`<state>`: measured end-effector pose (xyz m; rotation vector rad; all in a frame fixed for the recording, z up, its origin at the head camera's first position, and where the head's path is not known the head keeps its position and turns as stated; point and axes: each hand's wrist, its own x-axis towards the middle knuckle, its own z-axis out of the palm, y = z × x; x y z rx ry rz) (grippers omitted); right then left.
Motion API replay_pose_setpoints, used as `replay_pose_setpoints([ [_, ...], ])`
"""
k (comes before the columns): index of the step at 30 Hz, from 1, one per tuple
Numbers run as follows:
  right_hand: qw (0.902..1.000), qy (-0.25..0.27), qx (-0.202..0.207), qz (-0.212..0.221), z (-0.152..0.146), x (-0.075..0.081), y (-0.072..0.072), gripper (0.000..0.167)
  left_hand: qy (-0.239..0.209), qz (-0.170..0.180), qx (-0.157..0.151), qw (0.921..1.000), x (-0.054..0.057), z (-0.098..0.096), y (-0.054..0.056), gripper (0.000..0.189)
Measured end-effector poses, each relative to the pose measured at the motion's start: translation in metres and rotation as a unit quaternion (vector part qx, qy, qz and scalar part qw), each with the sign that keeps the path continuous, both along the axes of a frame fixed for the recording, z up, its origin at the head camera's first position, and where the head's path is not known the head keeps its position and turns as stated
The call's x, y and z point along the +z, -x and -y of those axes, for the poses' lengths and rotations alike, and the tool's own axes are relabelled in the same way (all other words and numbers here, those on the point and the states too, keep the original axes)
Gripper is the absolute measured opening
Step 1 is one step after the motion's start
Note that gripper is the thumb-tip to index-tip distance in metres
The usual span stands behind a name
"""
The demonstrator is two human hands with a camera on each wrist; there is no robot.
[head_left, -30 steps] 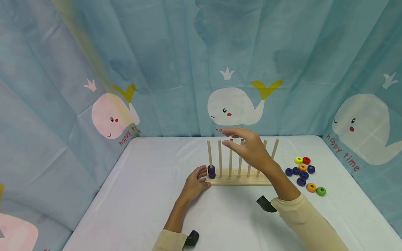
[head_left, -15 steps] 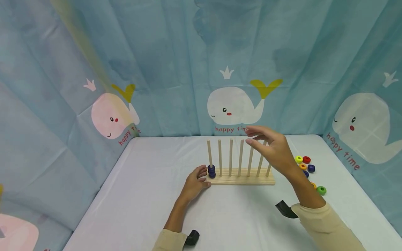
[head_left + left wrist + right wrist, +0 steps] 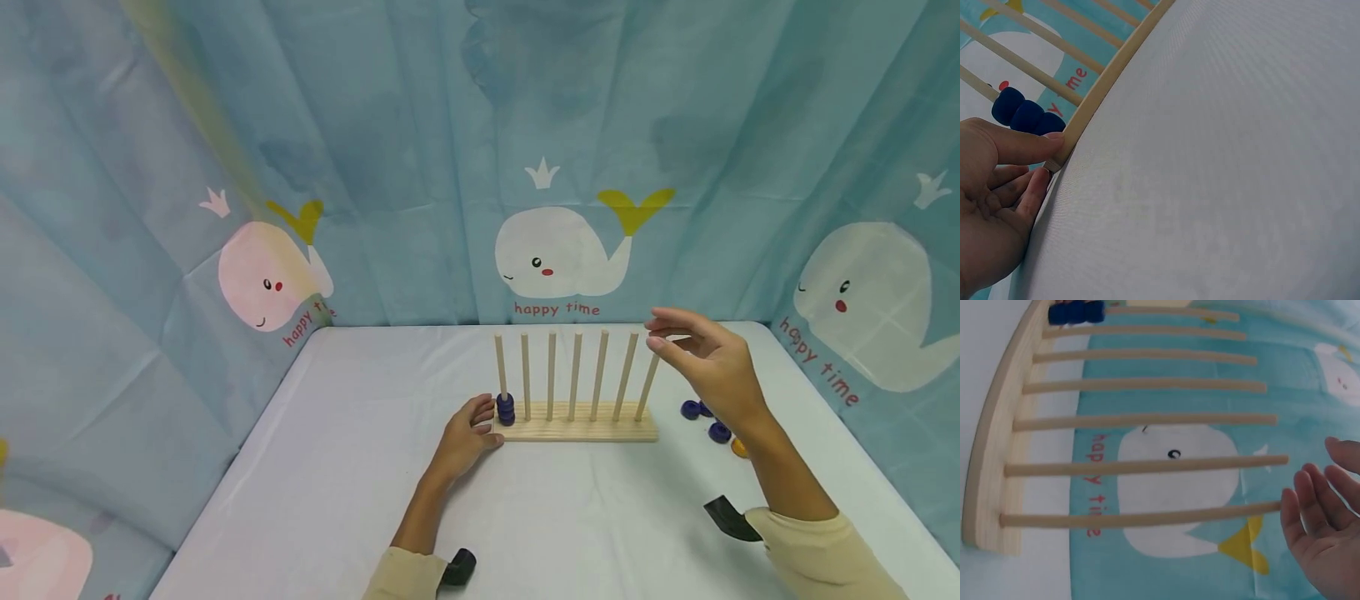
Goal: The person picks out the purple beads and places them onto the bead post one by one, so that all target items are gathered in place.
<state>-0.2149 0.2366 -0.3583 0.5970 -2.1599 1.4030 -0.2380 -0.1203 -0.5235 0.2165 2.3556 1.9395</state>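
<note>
A wooden peg stand (image 3: 581, 431) with a row of upright dowels stands on the table. Three dark blue beads (image 3: 506, 410) are stacked at the bottom of its leftmost dowel, seen also as blue beads (image 3: 1025, 112) in the left wrist view. My left hand (image 3: 459, 442) grips the left end of the base, thumb at the front edge and fingertips by the corner. My right hand (image 3: 712, 367) is raised beside the top of the rightmost dowel, fingers loosely bent, holding nothing. In the right wrist view, that hand (image 3: 1329, 525) appears at the dowel's tip.
Loose blue beads (image 3: 719, 432) and an orange bead (image 3: 740, 448) lie on the white table (image 3: 360, 400) right of the stand. My right hand and forearm partly cover that area. A blue curtain (image 3: 420, 167) with whale prints hangs behind.
My right hand has moved right, from above the middle dowels to the rightmost one, and now covers several loose beads. The left hand, stand and stacked beads have stayed put.
</note>
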Motion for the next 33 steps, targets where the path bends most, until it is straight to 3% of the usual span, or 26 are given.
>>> replay_pose_setpoints([
  [7, 0.9983, 0.01, -0.055, 0.015, -0.026, -0.009, 0.0, 0.04, 0.013, -0.002, 0.0, 0.9999, 0.002, -0.001, -0.002, 0.079],
  [18, 0.9892, -0.014, -0.12, 0.082, -0.068, -0.037, 0.009, 0.043, 0.02, -0.006, 0.0, 0.9998, 0.001, 0.0, -0.001, 0.078],
  [27, 0.9842, 0.023, -0.115, 0.133, -0.108, -0.066, 0.019, 0.042, 0.012, -0.006, -0.002, 0.9999, 0.002, 0.0, -0.001, 0.078],
  [33, 0.9769, 0.013, -0.128, 0.17, -0.131, -0.084, 0.022, 0.045, 0.015, -0.005, -0.003, 0.9999, 0.001, 0.0, 0.0, 0.078],
])
